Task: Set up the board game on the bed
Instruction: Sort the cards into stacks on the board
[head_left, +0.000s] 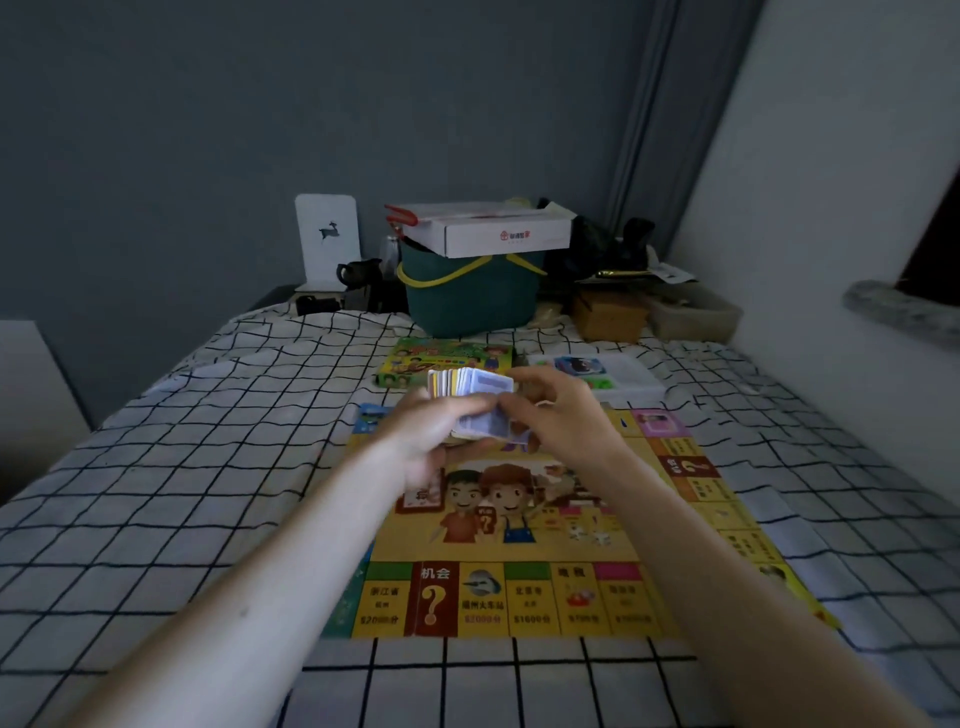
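Yellow board: the square, yellow-bordered printed game board (524, 525) lies unfolded flat on the bed with the black-on-white grid sheet (218, 467), cartoon figures in its middle, property squares along the near edge.
Done so far: judging by this, the board is laid out; the flat green game box (447, 361) lies just beyond its far edge, and the white inner tray holding small coloured pieces (602, 376) sits to the right of the box.
Cards: a thick stack of small cards with blue and yellow faces (470, 387) is held in the air above the far part of the board.
Left hand: the left hand (441, 431) grasps the stack from below, fingers curled round it.
Right hand: the right hand (556, 415) pinches cards at the stack's right end; it looks like sorting or splitting the deck.
Left to do: likely placing card piles, tokens and money; none shows on the board yet.
Hard to tell: card faces are blurred; the tray's contents are too small to name; the arms cover part of the board's far edge; the room is dim.
Background: a teal bucket with a yellow handle (467, 296) carries a white cardboard box (493, 231) at the head of the bed.
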